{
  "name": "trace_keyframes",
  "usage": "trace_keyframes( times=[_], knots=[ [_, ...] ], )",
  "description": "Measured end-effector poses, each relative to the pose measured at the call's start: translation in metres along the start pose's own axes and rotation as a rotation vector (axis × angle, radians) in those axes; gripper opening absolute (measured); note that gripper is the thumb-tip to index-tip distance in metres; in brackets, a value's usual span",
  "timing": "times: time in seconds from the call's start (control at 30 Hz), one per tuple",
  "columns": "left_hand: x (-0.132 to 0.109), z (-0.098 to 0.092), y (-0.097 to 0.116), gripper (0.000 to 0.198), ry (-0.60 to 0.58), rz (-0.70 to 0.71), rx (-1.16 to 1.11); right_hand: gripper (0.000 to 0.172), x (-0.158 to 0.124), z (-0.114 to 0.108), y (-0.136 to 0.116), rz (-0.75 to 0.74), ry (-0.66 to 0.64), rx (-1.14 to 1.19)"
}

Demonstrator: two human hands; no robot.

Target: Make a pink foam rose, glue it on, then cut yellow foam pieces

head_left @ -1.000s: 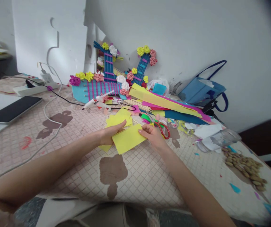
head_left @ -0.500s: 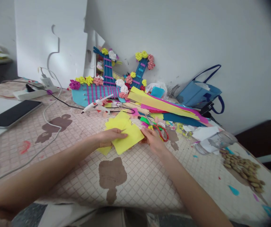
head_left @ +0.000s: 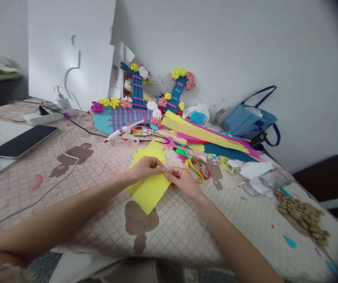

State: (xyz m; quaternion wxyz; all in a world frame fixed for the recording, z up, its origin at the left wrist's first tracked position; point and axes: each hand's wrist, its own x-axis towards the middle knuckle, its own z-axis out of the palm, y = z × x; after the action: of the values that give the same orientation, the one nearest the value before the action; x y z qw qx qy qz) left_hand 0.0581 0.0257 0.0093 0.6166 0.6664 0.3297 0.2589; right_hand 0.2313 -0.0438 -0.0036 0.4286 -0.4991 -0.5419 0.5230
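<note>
A yellow sheet of paper is pinched between both hands at its upper edge. My left hand is closed on its top left part, fingertips meeting those of the other hand. My right hand grips the top right corner with thumb and fingers. Behind and under the sheet lie more yellow paper pieces on the table. Scissors with red and yellow handles rest just right of my right hand, close to a thin wooden stick.
A white glue gun lies behind the papers. Decorated blue panels with paper flowers stand at the back. Long paper strips, a clear jar and nuts lie right; a tablet and white cable lie left.
My hands have come together at the sheet's top edge, and the sheet has turned and moved nearer to me. The scissors' yellow handle is now uncovered.
</note>
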Motion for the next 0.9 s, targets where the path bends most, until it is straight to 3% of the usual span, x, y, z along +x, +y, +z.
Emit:
trace_keyframes(
  times=[0.2,0.4,0.53,0.77,0.9],
  knots=[
    [0.0,-0.004,-0.002,0.037,0.067,-0.019,0.049,0.027,-0.001,0.001,0.0,0.017,-0.019,-0.022],
    [0.0,-0.004,-0.001,0.036,-0.013,-0.01,0.18,0.027,-0.001,0.001,0.001,0.026,-0.042,-0.037],
    [-0.001,-0.004,-0.002,0.036,0.025,0.009,0.219,0.028,-0.002,-0.001,0.001,0.029,-0.066,-0.046],
    [-0.005,-0.013,-0.001,0.041,-0.083,-0.18,0.077,0.033,0.002,-0.011,-0.001,-0.005,0.099,-0.044],
    [-0.003,-0.017,-0.004,0.037,-0.077,-0.204,0.028,0.035,0.003,-0.033,-0.007,-0.054,0.176,-0.137]
  ],
)
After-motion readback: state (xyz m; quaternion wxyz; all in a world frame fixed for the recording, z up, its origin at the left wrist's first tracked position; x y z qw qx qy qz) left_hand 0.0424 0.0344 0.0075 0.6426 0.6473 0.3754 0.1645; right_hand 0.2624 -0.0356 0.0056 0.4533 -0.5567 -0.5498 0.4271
